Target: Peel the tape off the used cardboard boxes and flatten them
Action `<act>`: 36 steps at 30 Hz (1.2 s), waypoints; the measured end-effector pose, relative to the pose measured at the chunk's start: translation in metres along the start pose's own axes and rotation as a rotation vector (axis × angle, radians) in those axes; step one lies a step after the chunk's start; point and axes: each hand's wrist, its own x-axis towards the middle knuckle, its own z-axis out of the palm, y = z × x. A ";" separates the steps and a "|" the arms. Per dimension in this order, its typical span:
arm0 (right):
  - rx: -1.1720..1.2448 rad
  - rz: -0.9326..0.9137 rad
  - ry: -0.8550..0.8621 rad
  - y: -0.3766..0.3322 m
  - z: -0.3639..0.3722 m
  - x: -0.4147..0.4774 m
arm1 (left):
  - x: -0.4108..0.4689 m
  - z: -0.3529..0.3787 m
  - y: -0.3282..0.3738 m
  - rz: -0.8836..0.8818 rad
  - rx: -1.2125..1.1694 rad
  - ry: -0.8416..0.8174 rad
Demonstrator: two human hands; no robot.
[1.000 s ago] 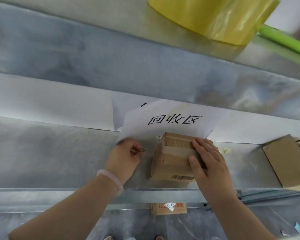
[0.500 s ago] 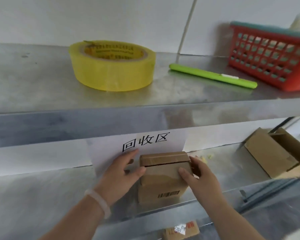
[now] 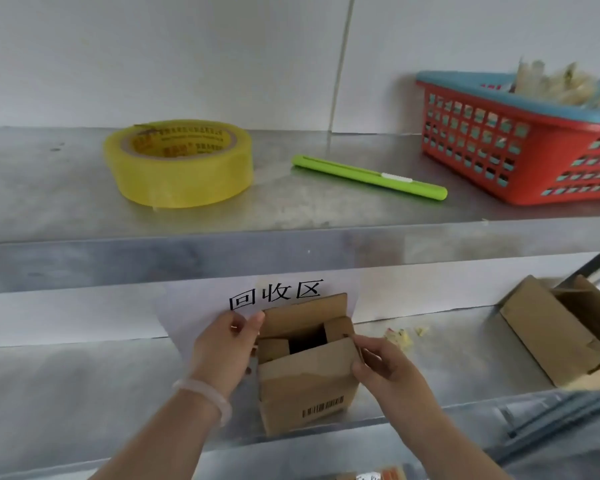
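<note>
Shiny metal shelves stand against a white wall. On the lower shelf, low in the middle of the frame, sits a small brown box. Its top flaps are open and you can see the dark inside. I think the top tape is off, but the box is not flat yet. It has a barcode on the front.

The left hand grips the box's left side. The right hand pinches the corner of the near flap.

Behind the box hangs a paper sign. Little tape bits lie to the right. Another open box waits at the right edge. Up top are a yellow tape roll, a green cutter and a red basket.
</note>
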 end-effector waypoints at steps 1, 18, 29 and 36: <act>0.064 0.020 -0.024 0.000 -0.002 0.003 | -0.002 0.000 0.003 0.005 0.032 0.012; -0.311 0.158 -0.269 -0.034 -0.022 0.039 | -0.052 0.010 0.021 -0.058 0.224 -0.266; -0.964 0.132 -0.338 -0.067 0.014 0.047 | -0.056 0.012 0.031 -0.097 0.297 -0.197; -0.530 0.059 -0.290 -0.060 -0.019 0.033 | -0.079 0.000 0.015 -0.009 -0.213 -0.003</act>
